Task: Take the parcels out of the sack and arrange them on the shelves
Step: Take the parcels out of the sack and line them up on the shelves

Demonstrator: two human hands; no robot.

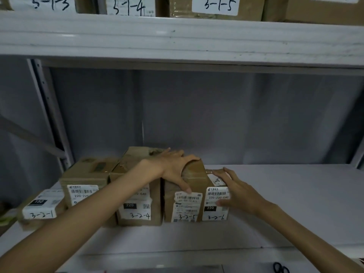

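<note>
Several brown cardboard parcels stand in a row on the white middle shelf. Their labels read 3-2-1, 3-2-4, 3-2-5 and 3-2-6. My left hand lies across the top of parcel 3-2-5, with its thumb down the front face. My right hand rests fingers spread on the right side and top of the smaller parcel 3-2-6. My left forearm hides part of another parcel between 3-2-1 and 3-2-4. The sack is out of view.
The upper shelf carries boxes labelled 3-1-3, 3-1-4 and 3-1-5. A metal upright stands at the left. The shelf surface right of parcel 3-2-6 is bare. Black scissors lie at the bottom right.
</note>
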